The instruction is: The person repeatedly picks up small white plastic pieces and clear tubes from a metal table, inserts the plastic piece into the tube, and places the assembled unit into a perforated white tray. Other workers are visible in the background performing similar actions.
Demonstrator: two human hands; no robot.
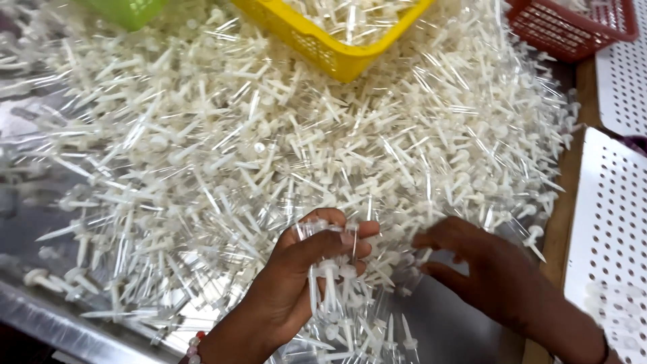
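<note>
- So the counter (pixel 40 317) here is a shiny metal surface, pretty much buried under a huge heap of small white plastic pins (pixel 283 135), each with a round cap end and a clear pointed sleeve.
- Left hand (pixel 303 269) is curled shut around a little bunch of those pins (pixel 330 276), thumb and fingers clamped on them with the caps pointing down toward the counter and the clear tips poking up past the fingertips.
- There's a beaded bracelet (pixel 195 348) on the left wrist, right at the bottom edge.
- Right hand (pixel 478 269) is just beside the left one, fingers loosely spread and reaching into the edge of the heap. It's motion-blurred, so I honestly can't tell if it's pinching a pin or just touching the pile.
- Hands are close but not touching each other.
- Up top, a yellow basket (pixel 323 47) sits on the heap with more of the same pins inside.
- A green basket (pixel 128 10) corner peeks in at the top left, and a red basket (pixel 566 30) is at the top right.
- Along the right side are white perforated trays (pixel 606 222), full of little round holes, resting on a wooden surface (pixel 559 222).
</note>
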